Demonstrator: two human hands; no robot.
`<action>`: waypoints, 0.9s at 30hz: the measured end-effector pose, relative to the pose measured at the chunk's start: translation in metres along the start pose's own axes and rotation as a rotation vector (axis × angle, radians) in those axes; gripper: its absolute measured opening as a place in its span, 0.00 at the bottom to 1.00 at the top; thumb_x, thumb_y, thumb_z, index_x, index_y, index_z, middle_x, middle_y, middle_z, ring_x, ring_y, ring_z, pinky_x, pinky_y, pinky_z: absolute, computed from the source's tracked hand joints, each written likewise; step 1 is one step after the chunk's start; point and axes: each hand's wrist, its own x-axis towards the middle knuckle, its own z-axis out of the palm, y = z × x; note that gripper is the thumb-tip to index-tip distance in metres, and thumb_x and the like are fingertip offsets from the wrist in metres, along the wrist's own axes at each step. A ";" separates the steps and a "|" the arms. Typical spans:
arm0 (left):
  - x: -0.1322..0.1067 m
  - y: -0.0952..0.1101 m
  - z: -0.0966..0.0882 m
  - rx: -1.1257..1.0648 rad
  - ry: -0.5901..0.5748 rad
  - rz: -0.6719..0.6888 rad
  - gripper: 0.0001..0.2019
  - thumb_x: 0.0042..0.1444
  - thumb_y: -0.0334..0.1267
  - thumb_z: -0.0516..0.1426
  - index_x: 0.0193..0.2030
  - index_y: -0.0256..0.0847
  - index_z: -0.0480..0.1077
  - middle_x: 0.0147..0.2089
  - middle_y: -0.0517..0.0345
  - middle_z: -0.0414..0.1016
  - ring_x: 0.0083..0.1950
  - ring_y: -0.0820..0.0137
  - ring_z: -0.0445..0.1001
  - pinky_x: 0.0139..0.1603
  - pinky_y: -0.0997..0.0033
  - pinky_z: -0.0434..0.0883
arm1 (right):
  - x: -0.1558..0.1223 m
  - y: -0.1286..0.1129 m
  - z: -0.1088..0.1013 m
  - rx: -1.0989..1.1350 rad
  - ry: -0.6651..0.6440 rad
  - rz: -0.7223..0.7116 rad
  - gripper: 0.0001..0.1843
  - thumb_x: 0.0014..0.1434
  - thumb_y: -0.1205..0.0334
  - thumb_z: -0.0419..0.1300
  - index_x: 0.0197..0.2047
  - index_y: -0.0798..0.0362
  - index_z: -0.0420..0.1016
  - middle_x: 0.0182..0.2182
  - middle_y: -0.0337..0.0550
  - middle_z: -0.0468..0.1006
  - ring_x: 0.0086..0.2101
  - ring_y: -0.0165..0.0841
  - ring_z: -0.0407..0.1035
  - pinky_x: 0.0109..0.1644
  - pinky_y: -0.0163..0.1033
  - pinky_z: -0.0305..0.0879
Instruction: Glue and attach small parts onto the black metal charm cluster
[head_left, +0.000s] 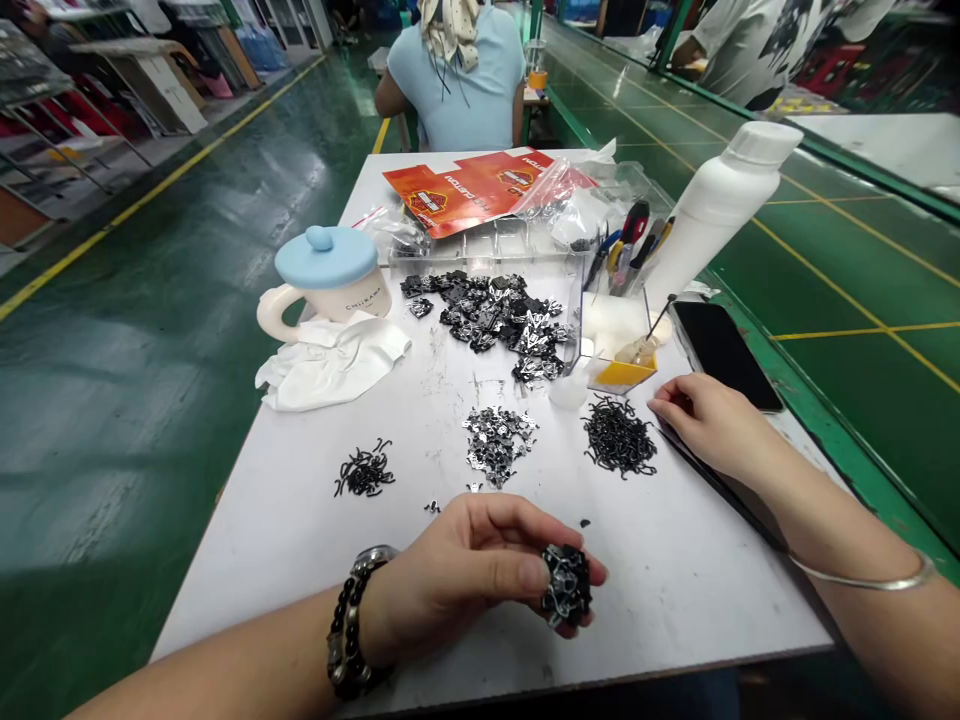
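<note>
My left hand [480, 565] is closed near the front edge of the white table [300, 520], pinching a small black and silver metal badge [568, 588] between thumb and fingers. My right hand [709, 420] rests at the right, its fingers curled down right beside a heap of small black curved clips [619, 438]; whether it grips one is hidden. A pile of silver badge pieces [498, 440] lies between my hands. Farther back spreads a larger pile of black badges [495, 312]. A smaller clump of black clips [364, 472] lies to the left.
A cream mug with a blue lid [326, 275] and a white cloth [334, 360] sit at left. A white bottle [716, 205], a tool holder [626, 250], a yellow dish [621, 373] and a black phone [721, 350] stand at right. Orange packets [469, 190] lie behind. A person in light blue [457, 80] sits beyond.
</note>
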 end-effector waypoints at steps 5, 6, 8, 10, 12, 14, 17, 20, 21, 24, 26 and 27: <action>-0.001 0.001 -0.002 -0.020 -0.005 0.011 0.11 0.50 0.32 0.64 0.41 0.33 0.75 0.41 0.43 0.80 0.36 0.67 0.80 0.39 0.70 0.76 | -0.007 -0.005 -0.014 0.015 0.067 -0.053 0.12 0.58 0.54 0.52 0.29 0.52 0.66 0.27 0.45 0.72 0.26 0.35 0.66 0.29 0.40 0.59; -0.001 0.001 -0.002 -0.025 -0.003 0.019 0.11 0.50 0.32 0.64 0.41 0.33 0.75 0.41 0.43 0.80 0.36 0.67 0.80 0.39 0.70 0.76 | -0.012 -0.008 -0.021 0.016 0.115 -0.057 0.11 0.58 0.54 0.51 0.31 0.52 0.66 0.28 0.45 0.72 0.26 0.35 0.65 0.29 0.40 0.59; 0.000 0.003 -0.002 -0.034 0.012 0.031 0.10 0.50 0.31 0.64 0.41 0.33 0.75 0.41 0.43 0.80 0.37 0.67 0.80 0.38 0.70 0.76 | -0.026 -0.017 -0.035 0.025 0.215 -0.065 0.10 0.60 0.54 0.51 0.34 0.51 0.66 0.29 0.45 0.73 0.26 0.34 0.65 0.28 0.39 0.58; 0.001 0.004 -0.002 -0.054 0.046 0.042 0.10 0.50 0.31 0.63 0.41 0.32 0.75 0.41 0.44 0.80 0.37 0.67 0.80 0.38 0.71 0.76 | -0.041 -0.031 -0.048 0.054 0.241 -0.116 0.08 0.59 0.54 0.55 0.38 0.48 0.68 0.32 0.43 0.74 0.26 0.31 0.65 0.28 0.38 0.58; 0.003 0.006 -0.002 -0.079 0.091 0.055 0.10 0.50 0.31 0.63 0.40 0.32 0.75 0.40 0.44 0.80 0.36 0.67 0.80 0.38 0.72 0.76 | -0.055 -0.049 -0.056 0.174 0.330 -0.292 0.02 0.61 0.62 0.55 0.37 0.48 0.69 0.32 0.42 0.73 0.28 0.32 0.66 0.31 0.39 0.59; 0.005 0.007 -0.003 -0.096 0.143 0.074 0.10 0.50 0.30 0.63 0.40 0.32 0.75 0.41 0.45 0.80 0.37 0.68 0.80 0.39 0.73 0.75 | -0.064 -0.069 -0.060 0.293 0.304 -0.446 0.05 0.60 0.66 0.55 0.39 0.48 0.69 0.34 0.41 0.73 0.31 0.34 0.68 0.35 0.41 0.61; 0.005 0.008 -0.002 -0.095 0.208 0.096 0.10 0.51 0.30 0.62 0.41 0.32 0.74 0.42 0.45 0.80 0.38 0.68 0.79 0.42 0.72 0.75 | -0.069 -0.097 -0.060 0.419 0.231 -0.560 0.09 0.60 0.71 0.55 0.41 0.49 0.71 0.36 0.41 0.74 0.34 0.34 0.70 0.36 0.40 0.66; 0.005 0.008 -0.002 -0.082 0.244 0.096 0.10 0.50 0.30 0.63 0.41 0.32 0.72 0.42 0.45 0.79 0.38 0.67 0.79 0.43 0.70 0.74 | -0.067 -0.115 -0.054 0.593 0.173 -0.581 0.12 0.58 0.75 0.57 0.42 0.50 0.71 0.36 0.40 0.76 0.34 0.33 0.71 0.35 0.39 0.69; 0.005 0.009 -0.001 -0.079 0.252 0.098 0.11 0.50 0.30 0.63 0.41 0.32 0.72 0.42 0.45 0.79 0.38 0.67 0.79 0.43 0.70 0.74 | -0.065 -0.119 -0.051 0.662 0.141 -0.602 0.14 0.56 0.77 0.58 0.43 0.50 0.71 0.35 0.40 0.76 0.35 0.34 0.71 0.36 0.39 0.70; 0.004 0.009 -0.001 -0.087 0.258 0.110 0.11 0.49 0.29 0.63 0.40 0.33 0.71 0.37 0.48 0.80 0.37 0.67 0.80 0.42 0.70 0.74 | -0.061 -0.127 -0.036 0.826 0.087 -0.667 0.19 0.53 0.82 0.57 0.45 0.52 0.69 0.35 0.42 0.76 0.37 0.36 0.71 0.37 0.43 0.72; 0.004 0.009 0.000 -0.096 0.255 0.115 0.12 0.48 0.29 0.64 0.40 0.33 0.70 0.35 0.50 0.80 0.36 0.68 0.80 0.41 0.71 0.75 | -0.062 -0.129 -0.026 0.890 0.128 -0.638 0.20 0.52 0.83 0.57 0.44 0.52 0.69 0.35 0.43 0.75 0.37 0.36 0.71 0.37 0.43 0.71; 0.005 0.009 0.000 -0.099 0.253 0.115 0.12 0.48 0.29 0.64 0.40 0.33 0.70 0.35 0.50 0.80 0.36 0.68 0.80 0.41 0.71 0.75 | -0.063 -0.131 -0.022 0.911 0.160 -0.617 0.20 0.52 0.83 0.58 0.43 0.51 0.69 0.35 0.42 0.76 0.37 0.36 0.71 0.36 0.43 0.71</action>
